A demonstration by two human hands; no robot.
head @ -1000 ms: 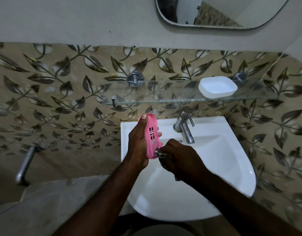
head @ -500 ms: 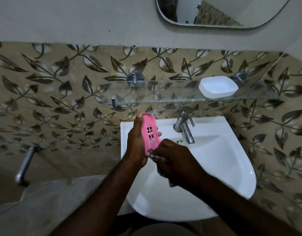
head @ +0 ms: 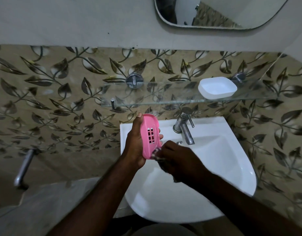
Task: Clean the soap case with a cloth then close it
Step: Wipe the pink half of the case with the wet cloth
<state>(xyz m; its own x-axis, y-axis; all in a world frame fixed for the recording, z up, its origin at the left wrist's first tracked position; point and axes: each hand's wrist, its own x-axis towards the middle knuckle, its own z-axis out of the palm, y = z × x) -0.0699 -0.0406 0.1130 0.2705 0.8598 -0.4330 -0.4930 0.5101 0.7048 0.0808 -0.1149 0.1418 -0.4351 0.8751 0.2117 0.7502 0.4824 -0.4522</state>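
My left hand (head: 135, 143) holds the pink slotted soap case tray (head: 149, 133) upright on its edge over the left rim of the basin. My right hand (head: 176, 160) is closed on a dark checked cloth (head: 155, 153), pressed against the lower end of the pink tray. Most of the cloth is hidden under my right hand. The white half of the soap case (head: 217, 87) lies open side up on the glass shelf (head: 146, 101), well above and to the right of both hands.
A white wash basin (head: 215, 167) lies below the hands, with a chrome tap (head: 185, 128) right behind my right hand. A mirror (head: 220, 12) hangs above. A metal pipe (head: 23, 167) juts from the tiled wall at left.
The left hand has turned the pink tray so its slotted face shows more. The right hand with the cloth has slid to the tray's lower end.
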